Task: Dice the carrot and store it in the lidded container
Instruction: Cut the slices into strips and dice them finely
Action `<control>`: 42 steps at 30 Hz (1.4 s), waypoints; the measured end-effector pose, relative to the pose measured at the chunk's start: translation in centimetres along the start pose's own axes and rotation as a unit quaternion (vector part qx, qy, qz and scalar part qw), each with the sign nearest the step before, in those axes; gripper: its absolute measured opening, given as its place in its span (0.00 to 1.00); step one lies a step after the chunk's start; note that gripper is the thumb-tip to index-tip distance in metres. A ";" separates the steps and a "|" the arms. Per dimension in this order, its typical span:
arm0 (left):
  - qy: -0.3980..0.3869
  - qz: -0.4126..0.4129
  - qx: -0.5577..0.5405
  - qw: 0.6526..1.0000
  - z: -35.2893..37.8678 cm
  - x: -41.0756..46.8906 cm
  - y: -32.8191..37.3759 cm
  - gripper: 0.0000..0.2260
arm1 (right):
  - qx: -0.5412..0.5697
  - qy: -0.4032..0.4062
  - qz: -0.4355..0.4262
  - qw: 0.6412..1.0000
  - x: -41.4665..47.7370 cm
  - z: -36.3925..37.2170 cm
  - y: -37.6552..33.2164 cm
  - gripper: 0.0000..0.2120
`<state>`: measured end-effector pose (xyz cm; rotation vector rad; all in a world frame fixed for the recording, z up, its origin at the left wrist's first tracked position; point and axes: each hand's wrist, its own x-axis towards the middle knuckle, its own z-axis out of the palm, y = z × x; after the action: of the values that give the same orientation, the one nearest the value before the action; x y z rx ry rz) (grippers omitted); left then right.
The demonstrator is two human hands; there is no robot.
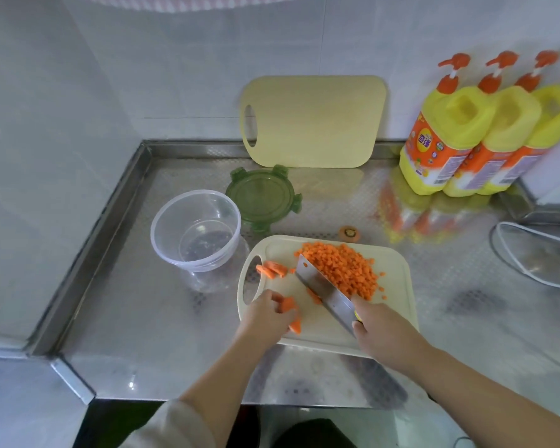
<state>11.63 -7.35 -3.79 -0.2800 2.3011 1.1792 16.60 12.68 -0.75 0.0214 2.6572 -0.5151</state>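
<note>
While most of the carrot is already lying diced in a pile (343, 270) on the far-right part of the cutting board (398, 279), dicing is the step in hand, not storing yet. L hand (265, 313) is gripping a few carrot strips (288, 307) at the board's front-left, fingers curled round them. R hand (380, 331) is clamping the cleaver (324, 286) by the handle, fingers wrapped round it; the blade is running diagonally across the board btwn held strips and pile, flat side against the pile. Can't tell if the edge is touching the board. Spare strips (272, 270) are waiting by the board's handle hole. Container (196, 227) is standing open on the worktop (136, 312) just left of the board, no carrot in it; lid (261, 197) is lying off, behind it. Next move, imo: line the held strips up under the blade and crosscut, fingertips tucked back from the edge. Spare strips after, then scrape into the container and snap the lid on.
</note>
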 end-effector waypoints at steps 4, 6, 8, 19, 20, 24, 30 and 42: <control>0.066 0.048 0.122 0.989 0.5 -0.2 -0.4 0.10 | 0.008 -0.008 0.006 1.000 -0.4 -0.5 0.0 0.14; 0.078 0.056 0.174 0.980 0.2 -0.4 -0.5 0.13 | 0.008 -0.011 0.007 1.000 -0.7 -0.7 -0.1 0.15; 0.079 0.067 0.191 0.976 -0.4 -0.5 -0.3 0.15 | 0.005 -0.015 0.011 1.000 -0.8 -0.9 -0.2 0.15; -0.017 0.194 0.390 0.900 -0.9 -0.7 0.3 0.22 | 0.002 0.003 0.006 1.000 -1.6 -1.8 -1.2 0.10; -0.008 0.190 0.374 0.908 -0.7 -0.6 0.4 0.21 | 0.006 0.006 0.005 1.000 -1.6 -1.8 -1.1 0.11; 0.005 0.158 0.316 0.936 0.1 -0.7 0.6 0.20 | 0.028 0.013 0.009 0.999 -1.8 -2.5 -0.7 0.14; 0.067 0.262 0.447 0.853 1.0 -2.1 2.6 0.36 | 0.104 0.015 0.049 0.993 -1.4 -3.4 0.5 0.08; -0.001 0.279 0.488 0.827 4.5 -1.4 3.9 0.33 | 0.164 0.007 0.073 0.984 -2.3 -5.2 0.8 0.11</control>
<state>12.85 -1.51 -2.46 0.8117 2.7208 0.0577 16.63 15.43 4.27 0.3170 2.5304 -0.8968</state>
